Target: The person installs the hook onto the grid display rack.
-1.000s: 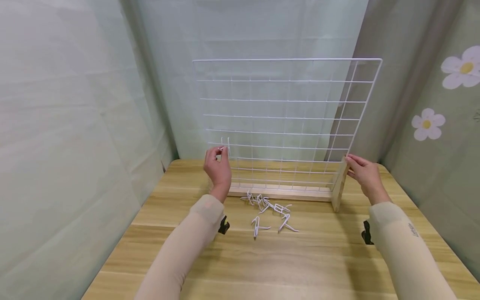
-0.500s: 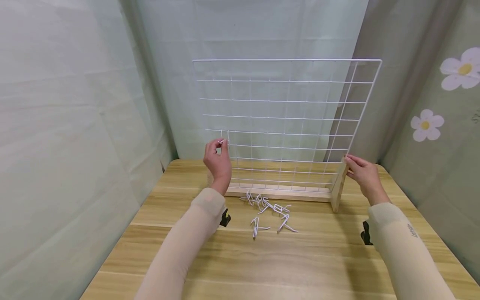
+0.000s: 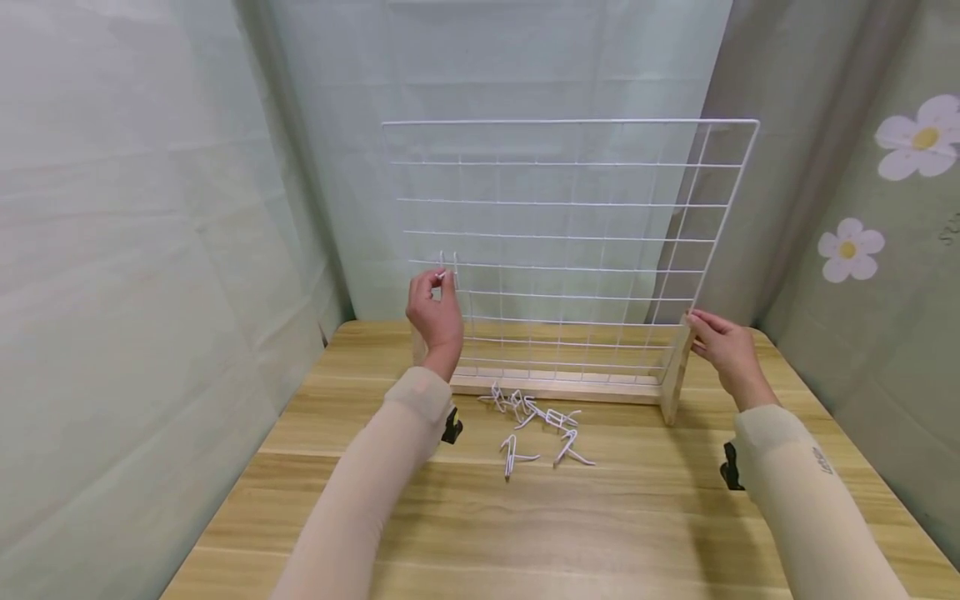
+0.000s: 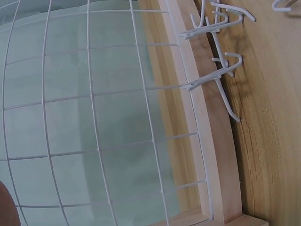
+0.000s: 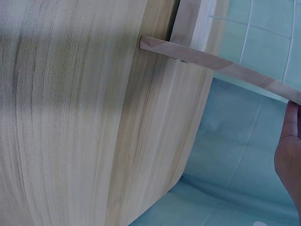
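A white wire grid panel (image 3: 570, 267) stands upright in a wooden base (image 3: 555, 388) on the table. At the grid's lower left, my left hand (image 3: 437, 321) pinches a white wire hook (image 3: 455, 260) between thumb and fingers. The hook's two prongs point up and overlap a horizontal wire of the grid. My right hand (image 3: 726, 354) grips the top of the base's right side piece (image 3: 677, 379) where the grid's edge meets it. In the right wrist view, the right fingers (image 5: 290, 120) touch the end of that wooden piece. The left wrist view shows hardly any of the left hand.
Several loose white hooks (image 3: 522, 407) lie in a pile before the base, with a single hook (image 3: 511, 456) nearer to me. The wooden table (image 3: 570, 533) runs back to pale green curtains (image 3: 195, 250) on the sides and behind.
My left hand has risen along the grid with the hook, its prongs moving from a lower wire to a higher one. The right hand keeps its place on the side piece.
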A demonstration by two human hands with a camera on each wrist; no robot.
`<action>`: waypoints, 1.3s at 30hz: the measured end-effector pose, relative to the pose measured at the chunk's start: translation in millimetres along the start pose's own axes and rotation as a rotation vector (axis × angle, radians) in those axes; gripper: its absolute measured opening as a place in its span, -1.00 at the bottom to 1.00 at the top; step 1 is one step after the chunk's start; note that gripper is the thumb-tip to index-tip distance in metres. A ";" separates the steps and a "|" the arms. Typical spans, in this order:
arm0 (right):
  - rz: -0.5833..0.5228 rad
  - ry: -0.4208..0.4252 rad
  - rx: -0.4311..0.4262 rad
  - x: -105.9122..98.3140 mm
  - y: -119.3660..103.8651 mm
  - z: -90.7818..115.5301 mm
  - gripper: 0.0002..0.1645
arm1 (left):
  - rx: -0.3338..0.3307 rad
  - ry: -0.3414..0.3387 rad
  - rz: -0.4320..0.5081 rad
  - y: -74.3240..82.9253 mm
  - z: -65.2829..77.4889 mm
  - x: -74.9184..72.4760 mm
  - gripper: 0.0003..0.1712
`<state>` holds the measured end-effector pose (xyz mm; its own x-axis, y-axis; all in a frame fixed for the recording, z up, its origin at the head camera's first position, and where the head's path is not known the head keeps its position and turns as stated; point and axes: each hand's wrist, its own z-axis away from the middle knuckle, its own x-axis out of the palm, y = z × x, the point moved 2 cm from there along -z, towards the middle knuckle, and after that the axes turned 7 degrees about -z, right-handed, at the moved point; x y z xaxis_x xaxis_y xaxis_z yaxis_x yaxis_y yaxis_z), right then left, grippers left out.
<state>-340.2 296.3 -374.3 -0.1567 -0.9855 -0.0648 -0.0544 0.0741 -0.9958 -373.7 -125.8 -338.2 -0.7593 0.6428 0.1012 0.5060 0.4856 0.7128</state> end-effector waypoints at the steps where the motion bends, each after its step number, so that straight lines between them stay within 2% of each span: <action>1: 0.002 0.000 0.001 0.4 0.0 0.0 -0.23 | 0.001 0.001 0.002 -0.5 -0.2 0.4 -0.88; 5: 0.024 -0.008 -0.003 2.0 0.8 -0.5 -0.23 | 0.000 -0.001 0.008 -2.4 0.0 1.5 -0.87; 13: 0.014 -0.007 0.010 3.0 4.2 -1.0 -0.22 | -0.052 -0.019 0.013 -8.8 3.0 1.5 -0.86; 25: 0.051 0.002 -0.004 5.7 4.0 -0.5 -0.24 | -0.043 -0.025 -0.054 -17.9 9.0 -0.1 -0.87; 32: 0.044 0.001 -0.015 6.1 4.8 -1.1 -0.23 | -0.006 -0.015 -0.062 -22.3 9.9 -0.5 -0.87; 39: 0.048 0.002 -0.005 5.7 6.3 -0.8 -0.23 | -0.032 -0.028 -0.082 -25.5 11.5 -0.9 -0.87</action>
<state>-342.2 291.3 -380.9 -0.1614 -0.9805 -0.1123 -0.0521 0.1221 -0.9912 -381.2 -131.9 -364.5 -0.7856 0.6184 0.0227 0.4292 0.5182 0.7398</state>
